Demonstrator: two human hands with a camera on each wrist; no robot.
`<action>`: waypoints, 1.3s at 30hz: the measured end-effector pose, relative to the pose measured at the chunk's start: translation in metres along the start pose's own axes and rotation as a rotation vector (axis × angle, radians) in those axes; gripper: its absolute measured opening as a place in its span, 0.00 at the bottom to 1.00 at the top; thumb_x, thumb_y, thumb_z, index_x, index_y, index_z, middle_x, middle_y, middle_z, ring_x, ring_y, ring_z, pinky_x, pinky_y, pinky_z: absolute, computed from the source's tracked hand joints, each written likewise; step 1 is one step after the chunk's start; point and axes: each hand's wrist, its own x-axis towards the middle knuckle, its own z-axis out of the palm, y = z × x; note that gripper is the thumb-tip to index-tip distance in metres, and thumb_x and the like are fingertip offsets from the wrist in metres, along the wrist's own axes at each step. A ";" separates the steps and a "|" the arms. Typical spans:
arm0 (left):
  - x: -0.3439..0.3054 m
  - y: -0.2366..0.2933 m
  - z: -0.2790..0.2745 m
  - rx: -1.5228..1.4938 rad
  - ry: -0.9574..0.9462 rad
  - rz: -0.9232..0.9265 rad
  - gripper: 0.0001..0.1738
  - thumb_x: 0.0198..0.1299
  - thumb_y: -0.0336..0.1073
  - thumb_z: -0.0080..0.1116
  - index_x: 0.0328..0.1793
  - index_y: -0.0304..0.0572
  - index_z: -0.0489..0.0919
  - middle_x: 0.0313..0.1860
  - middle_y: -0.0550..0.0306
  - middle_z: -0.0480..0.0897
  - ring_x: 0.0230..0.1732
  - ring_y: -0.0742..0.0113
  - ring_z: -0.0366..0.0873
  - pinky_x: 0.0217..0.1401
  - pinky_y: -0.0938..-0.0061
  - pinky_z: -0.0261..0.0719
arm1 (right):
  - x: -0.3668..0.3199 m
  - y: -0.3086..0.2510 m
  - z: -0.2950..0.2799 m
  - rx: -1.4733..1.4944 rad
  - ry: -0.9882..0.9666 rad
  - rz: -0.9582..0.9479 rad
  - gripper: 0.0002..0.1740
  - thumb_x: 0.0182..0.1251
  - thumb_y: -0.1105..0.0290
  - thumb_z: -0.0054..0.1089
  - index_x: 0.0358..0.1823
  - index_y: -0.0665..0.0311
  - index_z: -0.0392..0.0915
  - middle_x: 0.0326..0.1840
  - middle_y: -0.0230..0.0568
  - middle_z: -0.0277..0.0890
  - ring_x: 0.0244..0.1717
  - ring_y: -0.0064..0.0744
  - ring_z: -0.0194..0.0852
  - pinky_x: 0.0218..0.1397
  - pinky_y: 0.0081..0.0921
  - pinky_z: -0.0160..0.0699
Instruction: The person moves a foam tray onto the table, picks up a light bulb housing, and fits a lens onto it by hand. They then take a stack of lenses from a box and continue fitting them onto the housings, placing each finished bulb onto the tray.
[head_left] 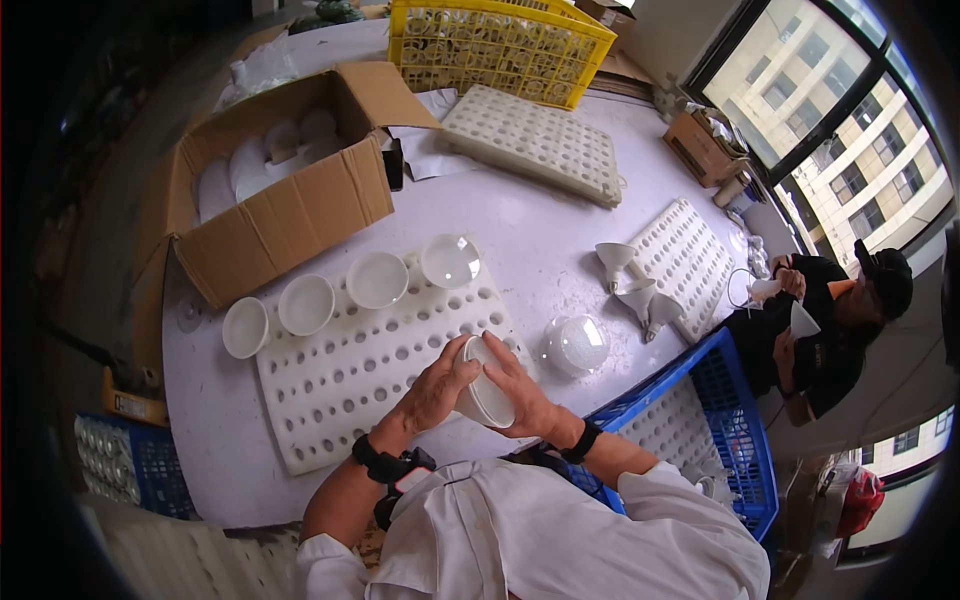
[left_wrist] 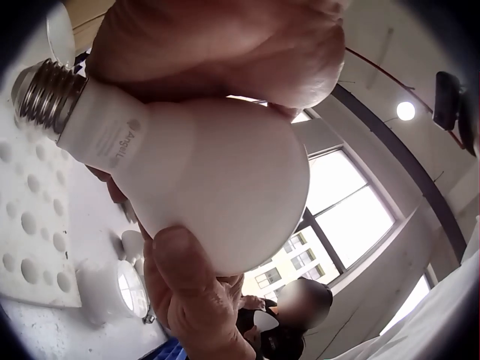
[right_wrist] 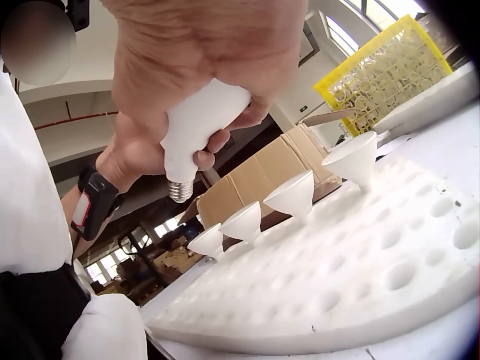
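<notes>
Between my two hands is a white light bulb (head_left: 487, 395) with a rounded head. In the left wrist view its metal screw base (left_wrist: 49, 97) points to the left and printing shows on its neck. My left hand (head_left: 432, 390) grips one side of it. My right hand (head_left: 525, 395) holds the other side, its thumb (left_wrist: 176, 255) against the white body. Both hands are over the near right part of a white foam board (head_left: 320, 425) full of holes. Several white cone-shaped bulbs (head_left: 377, 280) stand in a row along its far edge.
A clear-domed lamp (head_left: 577, 345) and cone bulbs (head_left: 615, 258) lie to the right, beside another foam board (head_left: 685, 255). An opened carton (head_left: 290, 225), a stacked board (head_left: 540, 140) and a yellow crate (head_left: 500, 50) stand behind. A blue crate (head_left: 745, 440) and another person (head_left: 840, 320) are at right.
</notes>
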 end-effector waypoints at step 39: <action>0.010 -0.058 -0.017 -0.613 0.420 -0.084 0.23 0.53 0.44 0.53 0.52 0.37 0.71 0.46 0.56 0.74 0.46 0.65 0.73 0.48 0.69 0.74 | 0.044 -0.009 -0.002 -0.016 -0.113 0.391 0.41 0.47 0.65 0.73 0.65 0.61 0.66 0.66 0.53 0.63 0.65 0.50 0.63 0.64 0.38 0.68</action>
